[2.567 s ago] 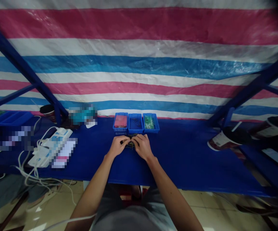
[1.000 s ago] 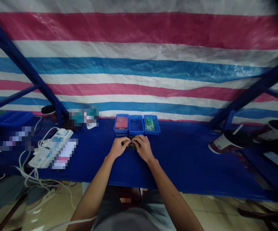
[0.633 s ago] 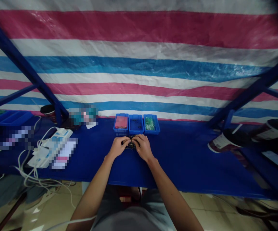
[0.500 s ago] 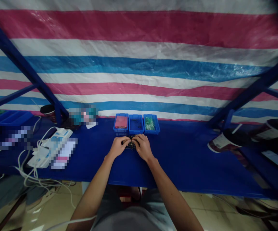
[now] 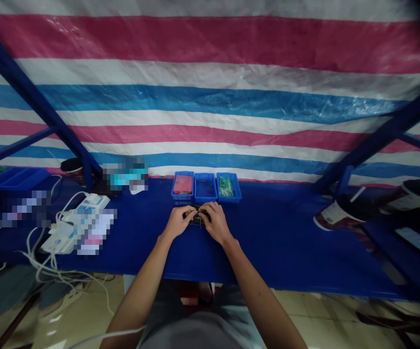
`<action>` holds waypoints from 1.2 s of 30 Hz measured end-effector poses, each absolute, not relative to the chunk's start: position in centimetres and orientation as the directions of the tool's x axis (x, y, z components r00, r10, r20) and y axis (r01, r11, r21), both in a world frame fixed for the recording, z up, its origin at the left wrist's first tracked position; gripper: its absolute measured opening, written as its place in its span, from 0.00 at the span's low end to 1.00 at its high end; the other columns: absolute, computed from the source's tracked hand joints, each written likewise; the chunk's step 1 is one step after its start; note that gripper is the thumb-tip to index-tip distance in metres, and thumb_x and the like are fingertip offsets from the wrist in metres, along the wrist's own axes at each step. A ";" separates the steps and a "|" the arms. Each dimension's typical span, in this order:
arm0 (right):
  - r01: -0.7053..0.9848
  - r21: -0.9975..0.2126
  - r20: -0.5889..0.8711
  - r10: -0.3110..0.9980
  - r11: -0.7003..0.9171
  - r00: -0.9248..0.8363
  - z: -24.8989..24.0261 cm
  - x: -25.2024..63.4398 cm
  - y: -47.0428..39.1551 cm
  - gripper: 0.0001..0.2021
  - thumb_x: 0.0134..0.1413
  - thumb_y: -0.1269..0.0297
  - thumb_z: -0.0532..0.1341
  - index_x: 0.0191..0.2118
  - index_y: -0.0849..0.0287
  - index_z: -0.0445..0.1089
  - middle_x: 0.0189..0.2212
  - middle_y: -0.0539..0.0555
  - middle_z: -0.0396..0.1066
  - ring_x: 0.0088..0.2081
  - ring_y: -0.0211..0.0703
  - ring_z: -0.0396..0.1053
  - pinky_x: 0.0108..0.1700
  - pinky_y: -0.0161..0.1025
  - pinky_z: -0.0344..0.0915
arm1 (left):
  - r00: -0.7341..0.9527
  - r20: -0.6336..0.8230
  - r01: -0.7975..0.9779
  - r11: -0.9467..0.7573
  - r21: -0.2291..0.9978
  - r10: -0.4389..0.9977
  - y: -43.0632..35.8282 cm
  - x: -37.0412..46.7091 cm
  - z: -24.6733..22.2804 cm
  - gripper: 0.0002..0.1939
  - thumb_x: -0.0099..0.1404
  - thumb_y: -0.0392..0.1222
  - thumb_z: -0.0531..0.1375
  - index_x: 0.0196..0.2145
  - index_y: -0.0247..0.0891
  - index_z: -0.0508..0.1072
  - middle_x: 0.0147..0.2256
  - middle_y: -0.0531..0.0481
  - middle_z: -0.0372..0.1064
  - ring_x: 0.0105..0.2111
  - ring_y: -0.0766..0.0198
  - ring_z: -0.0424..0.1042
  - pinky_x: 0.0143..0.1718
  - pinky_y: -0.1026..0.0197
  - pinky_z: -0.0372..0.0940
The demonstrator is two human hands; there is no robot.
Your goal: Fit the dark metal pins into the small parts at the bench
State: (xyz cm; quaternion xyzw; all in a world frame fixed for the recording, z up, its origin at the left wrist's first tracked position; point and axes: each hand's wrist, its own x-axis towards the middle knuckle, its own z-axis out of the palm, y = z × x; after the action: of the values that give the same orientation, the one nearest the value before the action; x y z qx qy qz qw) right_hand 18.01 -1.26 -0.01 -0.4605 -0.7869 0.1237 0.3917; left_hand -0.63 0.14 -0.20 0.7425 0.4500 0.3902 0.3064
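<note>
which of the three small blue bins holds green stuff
The rightmost bin in the row; the left bin holds something red, the middle bin thin dark pieces.

Three small rectangular blue plastic bins show open tops; three round, dark, black-topped cups; one blue divided plastic tray; one long white power strip; one heap of thin dark pieces, uncountably small.

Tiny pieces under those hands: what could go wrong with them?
The tiny pieces lie heaped on the blue tabletop between the left hand and right hand, so a bump might scatter them. Green bits sit in a bin close by, so some pieces could get mixed in. The nearer cup on the right could tip if knocked.
</note>
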 end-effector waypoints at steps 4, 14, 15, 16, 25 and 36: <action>0.638 -0.554 0.500 0.826 0.535 -0.258 -0.3 18.0 -1.1 0.05 0.65 0.68 0.58 0.42 0.55 0.71 0.41 0.55 0.72 0.44 0.47 0.66 0.45 0.43 0.58 | 0.288 0.299 0.442 -0.404 0.801 0.910 0.1 -0.6 -0.2 0.13 0.69 0.45 0.58 0.35 0.34 0.78 0.24 0.52 0.72 0.24 0.68 0.68 0.31 0.66 0.61; 0.643 -0.556 0.489 0.833 0.527 -0.260 -0.1 18.0 -1.2 0.06 0.67 0.66 0.56 0.41 0.55 0.71 0.40 0.55 0.72 0.44 0.47 0.66 0.45 0.44 0.57 | 0.298 0.288 0.453 -0.400 0.797 0.910 0.1 -0.7 0.0 0.15 0.69 0.46 0.57 0.34 0.34 0.78 0.23 0.52 0.71 0.23 0.68 0.67 0.32 0.66 0.60; 0.646 -0.554 0.487 0.834 0.525 -0.259 -0.1 18.0 -1.2 0.06 0.67 0.66 0.56 0.42 0.55 0.71 0.40 0.55 0.72 0.44 0.47 0.66 0.45 0.44 0.57 | 0.300 0.287 0.452 -0.401 0.797 0.910 0.1 -0.7 0.0 0.15 0.69 0.46 0.57 0.34 0.34 0.78 0.23 0.52 0.71 0.24 0.68 0.68 0.32 0.66 0.60; 0.651 -0.551 0.486 0.835 0.522 -0.259 -0.1 18.0 -1.3 0.06 0.67 0.66 0.56 0.42 0.55 0.71 0.40 0.55 0.72 0.44 0.47 0.66 0.45 0.43 0.57 | 0.302 0.285 0.450 -0.400 0.798 0.909 0.1 -0.7 0.0 0.15 0.69 0.46 0.57 0.35 0.34 0.78 0.23 0.52 0.71 0.24 0.68 0.68 0.32 0.66 0.60; 0.661 -0.536 0.488 0.832 0.525 -0.264 -0.3 18.0 -1.1 0.08 0.68 0.64 0.55 0.41 0.55 0.71 0.37 0.54 0.74 0.40 0.45 0.69 0.44 0.41 0.57 | 0.270 0.295 0.485 -0.394 0.781 0.917 0.1 -0.8 -0.5 0.16 0.69 0.49 0.58 0.35 0.34 0.79 0.19 0.58 0.57 0.21 0.70 0.55 0.27 0.66 0.53; 0.673 -0.580 0.396 0.881 0.458 -0.258 -1.2 18.1 -1.4 0.11 0.68 0.60 0.54 0.45 0.55 0.73 0.21 0.47 0.71 0.21 0.36 0.67 0.29 0.32 0.55 | 0.278 0.274 0.492 -0.382 0.783 0.921 -0.1 -0.9 -0.1 0.18 0.69 0.50 0.56 0.34 0.33 0.78 0.18 0.60 0.46 0.20 0.71 0.48 0.25 0.65 0.46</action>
State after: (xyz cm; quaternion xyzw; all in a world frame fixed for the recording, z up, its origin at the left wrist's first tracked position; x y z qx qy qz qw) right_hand 18.05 -1.39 -1.20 -0.4988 -0.7791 0.1487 0.3494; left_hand -0.90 -0.14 -0.10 0.7447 0.4740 0.3691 0.2906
